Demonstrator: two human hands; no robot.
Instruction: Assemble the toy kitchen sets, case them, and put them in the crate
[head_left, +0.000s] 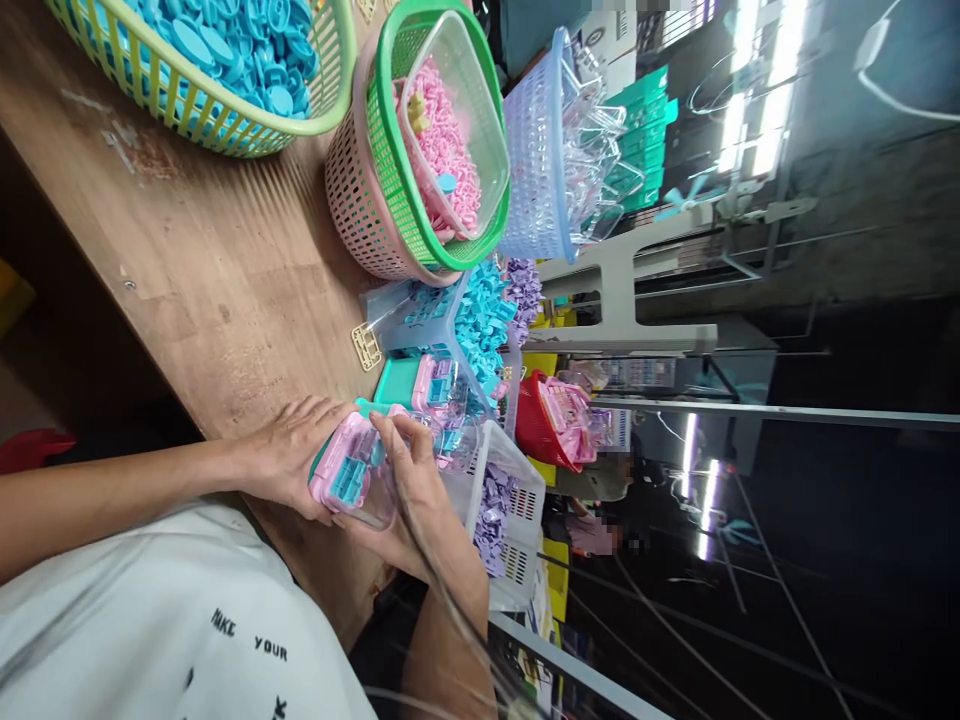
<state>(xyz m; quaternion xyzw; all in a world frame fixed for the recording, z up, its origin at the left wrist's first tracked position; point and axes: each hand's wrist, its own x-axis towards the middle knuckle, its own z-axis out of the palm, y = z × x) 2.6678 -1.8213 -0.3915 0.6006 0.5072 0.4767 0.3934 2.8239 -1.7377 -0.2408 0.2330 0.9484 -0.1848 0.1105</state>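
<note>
Between my two hands is a small plastic case (351, 478) with a pink frame, blue parts inside, a teal base and a clear cover. My left hand (289, 455) grips its teal base side, fingers wrapped over the edge. My right hand (420, 490) holds the clear cover side, with its fingers and thumb around it. A similar pink and blue case (435, 385) with a teal base stands just beyond, and more clear covers sit partly hidden behind my right hand. A flat cream-coloured plastic piece (367, 347) lies on the wooden table (247, 290).
The picture is turned sideways. A yellow-green basket (330, 90) holds blue parts; a green basket (390, 130) holds pink parts. Bins of blue clips (484, 310) and purple pieces (495, 515) stand close by. A blue basket (529, 150) contains clear pieces. Another person (592, 530) is farther back.
</note>
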